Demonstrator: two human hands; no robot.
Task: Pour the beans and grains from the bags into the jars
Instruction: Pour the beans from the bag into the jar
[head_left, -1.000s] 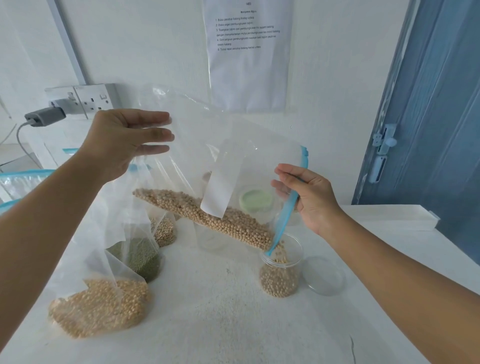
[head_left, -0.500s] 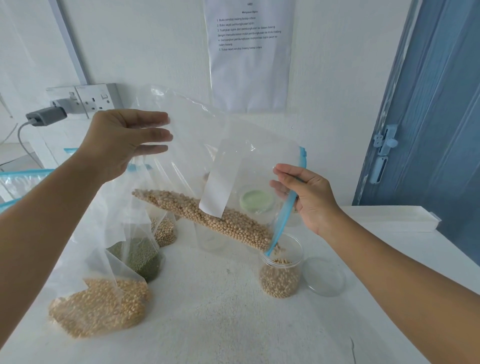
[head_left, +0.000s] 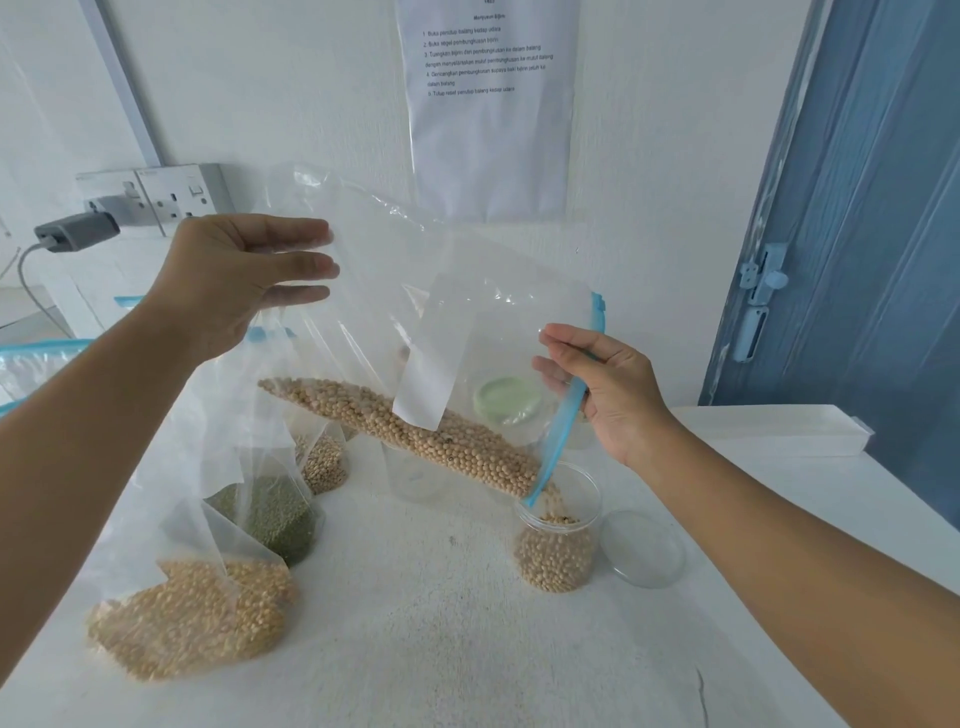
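Observation:
A clear zip bag (head_left: 467, 291) with a blue seal hangs tilted above the table, its pale beans (head_left: 415, 431) sliding down to the low right corner. My left hand (head_left: 244, 270) holds the bag's raised bottom end, fingers nearly straight behind the plastic. My right hand (head_left: 602, 384) pinches the blue seal at the bag's mouth. Beans fall from the mouth into a small clear jar (head_left: 558, 540), which is more than half full.
The jar's clear lid (head_left: 644, 548) lies to its right. Bags of yellow grain (head_left: 192, 618), green beans (head_left: 275, 514) and pale grain (head_left: 322, 462) stand at left. An empty jar (head_left: 415, 473) and a green-lidded jar (head_left: 509, 402) sit behind the bag. A wall socket (head_left: 156, 195) is at upper left.
More beans have slid down the bag into the jar and its level has risen a little. Both hands have stayed almost in place.

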